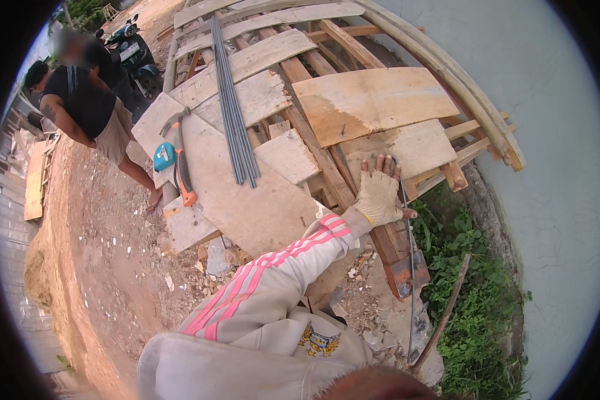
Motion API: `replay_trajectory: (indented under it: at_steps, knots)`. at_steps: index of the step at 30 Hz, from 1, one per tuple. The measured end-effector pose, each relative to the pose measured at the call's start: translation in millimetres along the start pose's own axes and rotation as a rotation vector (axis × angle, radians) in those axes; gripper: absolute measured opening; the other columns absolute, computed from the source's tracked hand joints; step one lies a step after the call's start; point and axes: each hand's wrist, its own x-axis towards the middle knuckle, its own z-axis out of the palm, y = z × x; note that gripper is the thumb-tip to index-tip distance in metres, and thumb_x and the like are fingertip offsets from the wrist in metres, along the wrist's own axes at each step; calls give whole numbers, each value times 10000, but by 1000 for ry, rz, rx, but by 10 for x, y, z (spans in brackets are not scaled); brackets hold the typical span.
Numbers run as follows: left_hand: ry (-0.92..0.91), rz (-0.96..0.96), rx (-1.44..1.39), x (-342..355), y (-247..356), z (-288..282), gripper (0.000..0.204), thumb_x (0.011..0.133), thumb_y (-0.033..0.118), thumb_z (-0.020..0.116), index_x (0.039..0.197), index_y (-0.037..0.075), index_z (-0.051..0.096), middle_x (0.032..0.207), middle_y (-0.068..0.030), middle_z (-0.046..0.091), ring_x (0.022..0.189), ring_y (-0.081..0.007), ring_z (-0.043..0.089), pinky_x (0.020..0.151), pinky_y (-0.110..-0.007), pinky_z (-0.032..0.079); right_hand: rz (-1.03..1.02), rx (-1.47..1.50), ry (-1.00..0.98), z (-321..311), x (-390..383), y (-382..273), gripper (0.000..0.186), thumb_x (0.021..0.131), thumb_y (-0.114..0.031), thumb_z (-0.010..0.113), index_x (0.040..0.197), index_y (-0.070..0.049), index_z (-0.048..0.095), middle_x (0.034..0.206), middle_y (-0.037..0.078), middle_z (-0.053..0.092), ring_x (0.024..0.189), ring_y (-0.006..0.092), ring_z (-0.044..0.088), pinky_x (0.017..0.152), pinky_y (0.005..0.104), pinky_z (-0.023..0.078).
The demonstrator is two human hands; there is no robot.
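Observation:
My left hand (379, 199), in a cream knit glove with bare fingertips, lies flat on the planks with its fingers spread. A thin metal rod (411, 267) passes beside its fingers and by the thumb, running down past the wood's edge; whether the palm presses on it I cannot tell. Under and around the hand are a light plywood piece (420, 150) and a wooden beam (387, 250) with a dark metal block (410, 272) at its near end. An upright nail (343, 129) stands just beyond the fingers. My right hand is out of view.
A bundle of metal rods (230, 107), a hammer (182, 160) and a teal tape measure (164, 156) lie on the boards. Green plants (473, 287) and a pale wall (547, 133) border the right. People (80, 93) stand near a motorbike (132, 57) at far left.

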Motion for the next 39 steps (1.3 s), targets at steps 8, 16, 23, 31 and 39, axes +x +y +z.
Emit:
replay_trajectory:
  at_steps: [8,16,23,31,39]
  knots:
    - [52,-44,89,-196,-128,58,1346,710,927,578,1617,-15,259,1684,-297,182,1581,-448,126,1224,-686,57,-322,-31,63,-397,721,576,298,922,-288,773,928,-26,632,644,45,553,589,187,557,543,345,446]
    - [19,5,142,30,53,53,1387,670,923,626,1618,-17,248,1679,-306,185,1577,-463,127,1220,-692,111,-190,241,97,-545,1063,456,212,1069,-161,567,1009,41,591,807,23,541,706,82,530,642,248,502]
    - [63,-12,266,74,58,268,1222,759,863,611,1625,62,294,1684,-252,230,1565,-442,197,1213,-664,191,-237,-351,164,-710,1214,733,309,887,-300,806,804,-41,659,653,189,628,626,407,648,569,442,483]
    - [57,13,229,-31,-5,191,1186,730,762,710,1545,-36,384,1568,-312,408,1487,-466,349,1187,-685,221,-469,-454,9,-959,1424,1076,395,875,-333,831,757,-20,622,577,185,512,496,363,464,505,411,411]
    - [190,65,210,-34,-45,255,1235,730,832,664,1552,-41,370,1572,-321,393,1497,-481,319,1187,-680,219,-491,-466,-227,-1153,1845,1080,425,849,-389,818,737,-22,636,624,223,585,629,450,618,563,476,482]
